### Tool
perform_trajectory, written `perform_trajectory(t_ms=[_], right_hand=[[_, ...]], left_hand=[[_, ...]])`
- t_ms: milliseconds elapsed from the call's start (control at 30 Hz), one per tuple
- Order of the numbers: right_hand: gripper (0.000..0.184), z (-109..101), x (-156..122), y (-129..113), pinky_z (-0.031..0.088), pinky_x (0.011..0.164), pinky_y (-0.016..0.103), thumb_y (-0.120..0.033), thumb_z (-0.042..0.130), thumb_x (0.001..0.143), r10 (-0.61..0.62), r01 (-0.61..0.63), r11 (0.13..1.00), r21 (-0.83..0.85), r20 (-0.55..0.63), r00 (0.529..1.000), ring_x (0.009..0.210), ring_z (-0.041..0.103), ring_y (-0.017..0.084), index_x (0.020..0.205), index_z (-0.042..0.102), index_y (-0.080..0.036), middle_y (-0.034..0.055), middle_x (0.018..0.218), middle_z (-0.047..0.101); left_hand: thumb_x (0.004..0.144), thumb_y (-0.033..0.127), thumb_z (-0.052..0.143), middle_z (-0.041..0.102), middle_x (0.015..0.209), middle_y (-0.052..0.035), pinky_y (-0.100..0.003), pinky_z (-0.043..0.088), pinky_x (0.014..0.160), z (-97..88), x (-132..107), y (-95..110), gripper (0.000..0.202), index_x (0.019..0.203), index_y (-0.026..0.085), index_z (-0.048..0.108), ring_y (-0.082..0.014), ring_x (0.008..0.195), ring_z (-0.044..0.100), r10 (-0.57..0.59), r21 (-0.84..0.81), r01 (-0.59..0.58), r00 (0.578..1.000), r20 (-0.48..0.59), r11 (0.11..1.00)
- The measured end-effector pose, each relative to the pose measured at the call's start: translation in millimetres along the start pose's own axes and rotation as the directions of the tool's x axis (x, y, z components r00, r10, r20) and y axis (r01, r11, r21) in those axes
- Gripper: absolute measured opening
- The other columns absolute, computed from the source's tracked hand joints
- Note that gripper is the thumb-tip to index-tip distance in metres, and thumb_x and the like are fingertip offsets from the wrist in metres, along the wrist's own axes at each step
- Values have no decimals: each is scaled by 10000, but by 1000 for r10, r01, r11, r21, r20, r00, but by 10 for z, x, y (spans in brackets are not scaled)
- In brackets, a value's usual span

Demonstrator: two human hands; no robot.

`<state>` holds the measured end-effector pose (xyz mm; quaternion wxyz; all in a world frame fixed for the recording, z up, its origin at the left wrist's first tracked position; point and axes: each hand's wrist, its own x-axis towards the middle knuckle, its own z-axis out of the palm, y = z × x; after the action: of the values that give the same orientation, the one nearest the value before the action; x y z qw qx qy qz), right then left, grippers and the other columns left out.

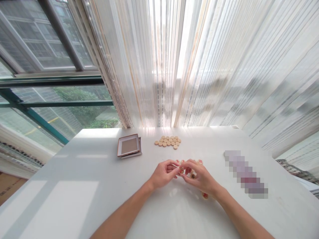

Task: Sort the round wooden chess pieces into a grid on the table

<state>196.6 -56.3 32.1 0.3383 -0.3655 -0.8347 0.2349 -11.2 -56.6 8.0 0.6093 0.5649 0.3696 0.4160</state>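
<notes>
A round xiangqi piece with a red character [181, 170] is pinched between the fingertips of both hands just above the table. My left hand [163, 172] is closed, its thumb and fingers on the piece's left side. My right hand [199, 176] curls in from the other side, fingers bent at the piece. A xiangqi piece with a black character [192, 176] shows between its thumb and fingers; whether it lies on the table I cannot tell. Beyond the hands is a row of red-marked pieces [200, 161], partly covered. Another red-marked piece [204, 195] lies below my right wrist.
Face-down or blank-looking wooden pieces [168, 143] lie clustered farther back on the white table [112, 205]. An open box [129, 146] stands at the back left. A pixelated long object [245, 176] lies to the right. Striped curtains [159, 66] hang behind the table.
</notes>
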Motion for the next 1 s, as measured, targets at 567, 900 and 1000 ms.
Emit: perform_trajectory(t_ms=[567, 900, 1000], right_hand=[[172, -35, -15, -39, 535, 770, 302, -244, 597, 907, 70, -69, 997, 38, -13, 997, 776, 671, 156, 1078, 599, -263, 4, 917, 696], [202, -86, 18, -112, 542, 790, 308, -234, 539, 927, 43, -44, 998, -34, -34, 999, 765, 689, 158, 1099, 640, -266, 29, 980, 701], [233, -74, 12, -93, 542, 787, 311, -239, 547, 928, 28, -29, 999, -25, -30, 999, 769, 688, 157, 1144, 633, -262, 44, 1021, 696]], left_hand=[[849, 424, 711, 702, 864, -72, -296, 566, 668, 8, 2, 31, 326, 938, 141, 575, -174, 683, 720, 43, -56, -45, 999, -21, 997], [824, 430, 738, 722, 881, -76, -305, 567, 682, -18, 12, -26, 349, 944, 158, 555, -179, 698, 724, 36, -77, -36, 999, -5, 996], [813, 419, 753, 746, 918, -99, -327, 574, 701, -20, 6, -40, 383, 1012, 168, 541, -190, 720, 732, 15, -69, -14, 1000, 8, 997]])
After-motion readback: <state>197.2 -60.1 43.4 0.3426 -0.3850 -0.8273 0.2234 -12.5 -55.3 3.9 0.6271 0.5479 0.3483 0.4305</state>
